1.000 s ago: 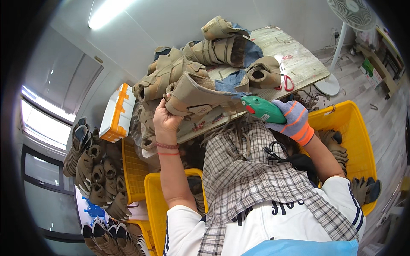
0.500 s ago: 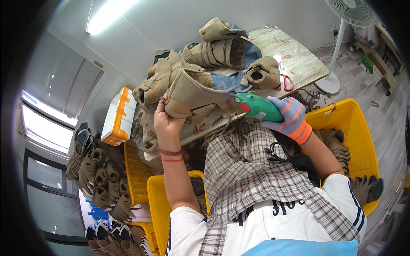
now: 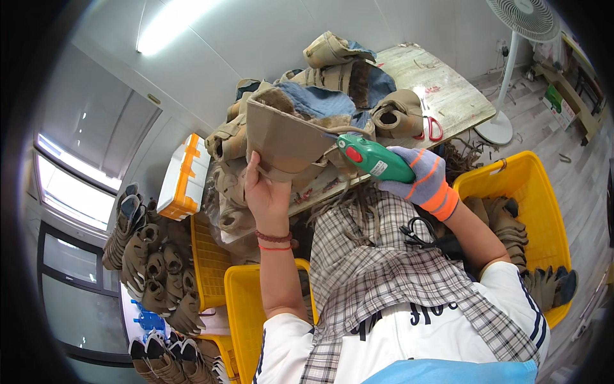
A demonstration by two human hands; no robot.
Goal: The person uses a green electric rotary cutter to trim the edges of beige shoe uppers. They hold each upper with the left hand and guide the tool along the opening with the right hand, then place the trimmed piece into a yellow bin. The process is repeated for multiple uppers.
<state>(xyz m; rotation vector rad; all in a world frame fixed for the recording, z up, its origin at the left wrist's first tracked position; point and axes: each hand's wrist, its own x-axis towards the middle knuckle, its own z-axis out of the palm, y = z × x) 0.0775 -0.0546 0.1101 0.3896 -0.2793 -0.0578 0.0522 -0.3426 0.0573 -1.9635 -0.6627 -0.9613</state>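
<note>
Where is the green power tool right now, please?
In the head view, the green tool is just right of centre, in the gloved right hand, beside the tan boot in the left hand.

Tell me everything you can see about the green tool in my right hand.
The green tool is a rounded handheld device with what looks like a hard plastic casing. A red button-like part sits near its front end, with a pale label on its side. The gloved right hand grips its rear, hiding that end. It slants, front toward the picture's upper left, by the edge of the tan shoe upper; whether it touches that edge, I cannot tell.
</note>
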